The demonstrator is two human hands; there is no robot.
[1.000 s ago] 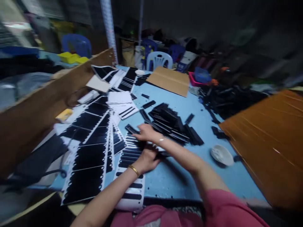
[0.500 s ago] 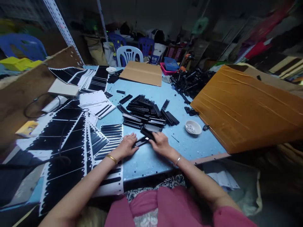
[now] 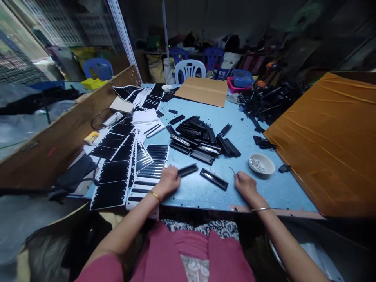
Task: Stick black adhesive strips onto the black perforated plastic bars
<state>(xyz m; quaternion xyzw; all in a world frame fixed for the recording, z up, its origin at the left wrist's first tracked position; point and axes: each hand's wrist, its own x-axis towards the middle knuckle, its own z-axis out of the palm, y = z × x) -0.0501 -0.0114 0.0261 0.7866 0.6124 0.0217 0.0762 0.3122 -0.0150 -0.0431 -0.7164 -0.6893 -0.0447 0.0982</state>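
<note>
My left hand [image 3: 169, 181] is closed on the end of a long black plastic piece [image 3: 188, 170], held just over the blue table. A second black plastic piece [image 3: 214, 179], a shallow trough with a shiny inside, lies between my hands. My right hand [image 3: 246, 185] is closed in a pinch on a thin dark rod-like tool [image 3: 232, 170], whose tip points away to the left; its exact kind is too small to tell. Beside that hand stands a white bowl [image 3: 269, 166] with small shiny metal bits. Beyond my hands is a heap of black plastic pieces [image 3: 188, 134].
Sheets of black stickers [image 3: 116, 172] cover the table's left side. A flat cardboard piece [image 3: 202, 91] lies at the back. A large brown taped box panel [image 3: 326, 152] rises at right, with dark parts [image 3: 273, 105] piled behind. A wooden board [image 3: 67, 125] borders the left.
My hands have moved apart. One black piece now lies on the table, while my left hand grips another. My right hand has picked up the thin tool. The view has turned left.
</note>
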